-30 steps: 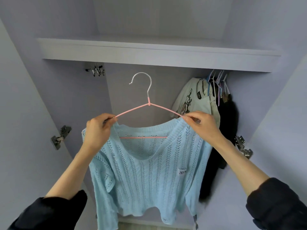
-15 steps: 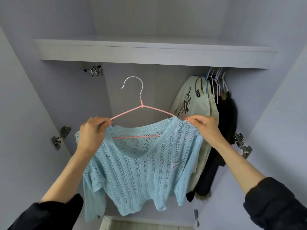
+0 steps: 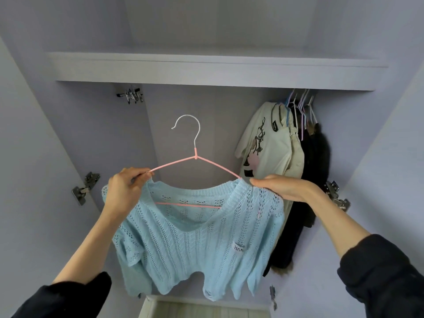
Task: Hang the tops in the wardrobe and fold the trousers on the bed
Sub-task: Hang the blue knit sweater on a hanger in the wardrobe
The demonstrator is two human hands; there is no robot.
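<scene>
A light blue open-knit top (image 3: 195, 244) hangs on a pink wire hanger (image 3: 181, 162) with a silver hook, held up in front of the open wardrobe. My left hand (image 3: 125, 191) grips the top's left shoulder together with the hanger's left arm. My right hand (image 3: 278, 187) pinches the top's right shoulder at the hanger's right end. The hook points up and left, well below the shelf (image 3: 215, 72). The wardrobe rail is hidden behind the shelf's front edge.
At the right of the wardrobe hang a cream printed top (image 3: 266, 145) and dark garments (image 3: 307, 191) on pastel hangers. Metal clips (image 3: 130, 95) hang at the upper left. Door hinges (image 3: 86, 187) sit on both side walls. Pale floor shows at the bottom.
The top's hem has swung and its right shoulder now sits flatter on the hanger. My right hand has shifted from pinching near the neckline to holding the shoulder edge.
</scene>
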